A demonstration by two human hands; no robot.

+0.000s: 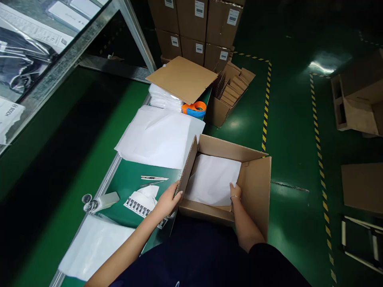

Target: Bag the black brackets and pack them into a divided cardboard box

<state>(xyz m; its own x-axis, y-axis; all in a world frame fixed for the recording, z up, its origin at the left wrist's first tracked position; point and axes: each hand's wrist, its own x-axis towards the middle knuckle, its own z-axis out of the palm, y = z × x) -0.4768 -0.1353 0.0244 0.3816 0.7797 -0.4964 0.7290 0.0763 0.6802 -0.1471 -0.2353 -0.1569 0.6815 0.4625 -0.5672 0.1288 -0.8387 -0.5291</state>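
Note:
An open cardboard box (255,187) stands at the table's right edge, close to my body. My left hand (168,200) grips the top edge of its left wall, thumb on the inside. Inside the box lies a white sheet (214,179), covering most of the bottom. My right hand (235,191) reaches into the box and pinches the sheet's right edge near the front corner. To the left on the green table (119,179) are a cutter knife (154,178), a strip of printed labels (137,208) and a white bottle (108,200).
White sheets (158,135) lie behind the knife, with an orange and blue tape dispenser (194,109) and a flat cardboard sheet (184,77) beyond. A carton of cardboard pieces (220,111) stands on the floor before stacked boxes (191,20). A metal-framed shelf (68,52) is upper left.

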